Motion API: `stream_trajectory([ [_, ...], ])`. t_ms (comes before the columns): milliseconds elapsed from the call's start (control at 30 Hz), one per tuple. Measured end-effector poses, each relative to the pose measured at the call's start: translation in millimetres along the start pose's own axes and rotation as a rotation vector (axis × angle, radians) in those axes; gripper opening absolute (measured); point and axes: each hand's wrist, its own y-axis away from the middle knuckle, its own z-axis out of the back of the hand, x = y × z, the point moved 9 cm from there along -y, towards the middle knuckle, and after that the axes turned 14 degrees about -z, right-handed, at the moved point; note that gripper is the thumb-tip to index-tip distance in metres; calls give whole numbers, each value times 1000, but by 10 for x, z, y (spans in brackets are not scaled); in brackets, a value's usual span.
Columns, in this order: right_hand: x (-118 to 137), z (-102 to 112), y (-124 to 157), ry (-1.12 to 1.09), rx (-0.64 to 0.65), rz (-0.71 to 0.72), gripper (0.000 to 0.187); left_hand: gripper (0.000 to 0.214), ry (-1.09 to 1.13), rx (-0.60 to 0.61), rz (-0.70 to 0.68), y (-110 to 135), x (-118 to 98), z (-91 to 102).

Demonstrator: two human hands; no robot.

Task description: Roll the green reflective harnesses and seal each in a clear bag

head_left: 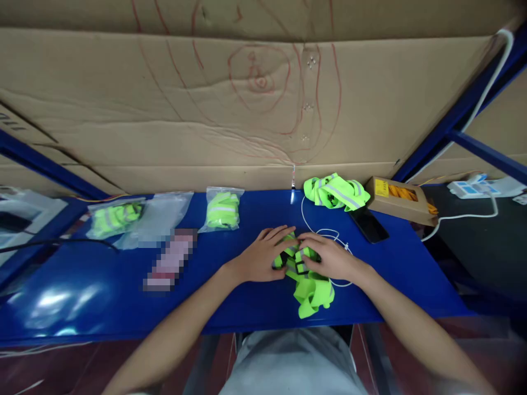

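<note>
Between my two hands lies a bunched neon-yellow reflective strap (312,293) with grey stripes and black buckle parts. My left hand (265,257) curls over its upper left part, with the fingers closed round the folds. From the other side my right hand (327,257) grips the strap near a black buckle (302,267). A loose end of the strap hangs toward the table's front edge. The fingertips of both hands nearly meet, and part of the strap is hidden under them.
Another reflective strap (337,191) lies heaped at the back, beside a black phone (369,225) and a cardboard box (401,201) of orange items. A white cable (304,214) loops behind my hands. Bagged straps (223,210) and clear plastic bags (158,219) lie left on the blue table (123,296).
</note>
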Motion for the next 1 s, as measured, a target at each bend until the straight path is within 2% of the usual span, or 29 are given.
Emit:
stream_trajectory([
  [100,-34,51,-1,-47,13,-6,25,77,29,6,43,48,75,10],
  [200,-12,97,0,13,26,13,21,67,130,-72,71,80,165,82],
  [267,13,103,-12,87,21,25,14,59,264,-210,124,108,286,179],
  [367,24,50,-42,128,30,22,27,52,523,-543,331,243,588,327],
  [433,16,6,-53,79,42,7,21,52,740,-743,492,354,749,317],
  [500,-6,17,-53,31,9,-24,26,57,1012,-834,592,374,782,201],
  [567,-13,101,-35,38,-85,-42,46,62,1271,-816,626,307,696,53],
  [633,24,177,-3,92,-152,-22,60,63,1450,-733,623,218,552,-79],
  [700,86,173,22,145,-127,18,66,60,1552,-643,621,156,420,-189],
  [800,173,66,46,188,-19,77,64,56,1605,-572,615,121,313,-273],
  [867,216,15,57,171,8,107,60,56,1602,-548,621,123,286,-297],
  [1000,168,63,45,40,-56,50,46,55,1668,-489,586,82,189,-367],
])
